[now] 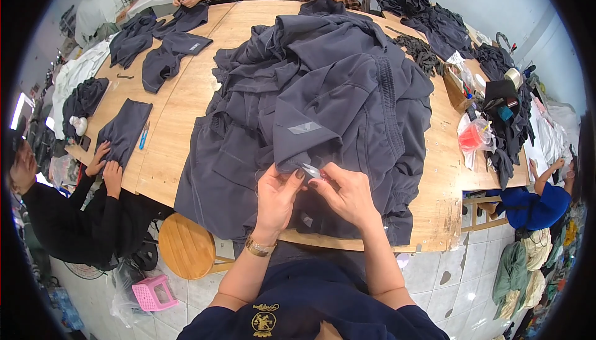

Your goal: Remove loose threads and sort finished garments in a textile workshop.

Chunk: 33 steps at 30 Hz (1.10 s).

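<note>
Wooden table (186, 101), both hands' fingers (292, 182) pinching dark garment (310, 101), length running away.

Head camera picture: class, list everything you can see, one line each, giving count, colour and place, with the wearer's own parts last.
garment pile: one heap, dark grey, table centre
wooden table: one, light brown, fills the middle
folded garments: several, dark grey, table's far left
flat garment: one, dark grey, left edge, under a co-worker's hands
snips: one, blue, beside that garment
red plastic bag: one, right table edge
round stool: one, wooden, floor lower left
small stool: one, pink, floor
co-workers: at least five, around the table
left hand: pinching the pile's near edge, gold bracelet at wrist
right hand: pinching the same edge
</note>
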Available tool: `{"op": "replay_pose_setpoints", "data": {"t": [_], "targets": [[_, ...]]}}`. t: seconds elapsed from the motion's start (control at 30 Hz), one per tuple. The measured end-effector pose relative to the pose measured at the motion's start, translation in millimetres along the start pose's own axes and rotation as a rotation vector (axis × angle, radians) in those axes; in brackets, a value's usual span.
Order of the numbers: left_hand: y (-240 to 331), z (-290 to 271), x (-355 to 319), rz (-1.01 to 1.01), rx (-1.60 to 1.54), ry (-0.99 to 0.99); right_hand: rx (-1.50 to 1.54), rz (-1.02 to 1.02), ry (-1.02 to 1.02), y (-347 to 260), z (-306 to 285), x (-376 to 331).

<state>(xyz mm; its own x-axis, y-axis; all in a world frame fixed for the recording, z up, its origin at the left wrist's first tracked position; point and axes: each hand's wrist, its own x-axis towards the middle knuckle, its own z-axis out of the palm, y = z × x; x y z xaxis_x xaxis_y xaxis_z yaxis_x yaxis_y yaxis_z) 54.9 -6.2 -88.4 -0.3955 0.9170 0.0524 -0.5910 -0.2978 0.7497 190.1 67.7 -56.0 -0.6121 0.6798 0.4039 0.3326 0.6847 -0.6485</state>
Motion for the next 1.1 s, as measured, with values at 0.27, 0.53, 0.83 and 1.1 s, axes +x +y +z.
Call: {"op": "replay_pose_setpoints", "data": {"t": [0.27, 0.53, 0.83, 1.1], "targets": [[2.5, 2.0, 0.6, 0.002, 0.029, 0.017, 0.254, 0.090, -0.030, 13.6, 8.1, -2.4], [5.0, 1.3, 1.4, -0.028, -0.005, 0.030, 0.597, 0.256, 0.154, 15.3, 20.9, -11.5], [5.8, 10.9, 0.7, -0.064, 0.001, 0.051, 0.749, 0.314, 0.199, -6.0, 23.2, -1.0], [6.5, 5.3, 0.6, -0.061, -0.100, 0.032, 0.652, 0.262, 0.263, 8.4, 17.9, -16.8]]}}
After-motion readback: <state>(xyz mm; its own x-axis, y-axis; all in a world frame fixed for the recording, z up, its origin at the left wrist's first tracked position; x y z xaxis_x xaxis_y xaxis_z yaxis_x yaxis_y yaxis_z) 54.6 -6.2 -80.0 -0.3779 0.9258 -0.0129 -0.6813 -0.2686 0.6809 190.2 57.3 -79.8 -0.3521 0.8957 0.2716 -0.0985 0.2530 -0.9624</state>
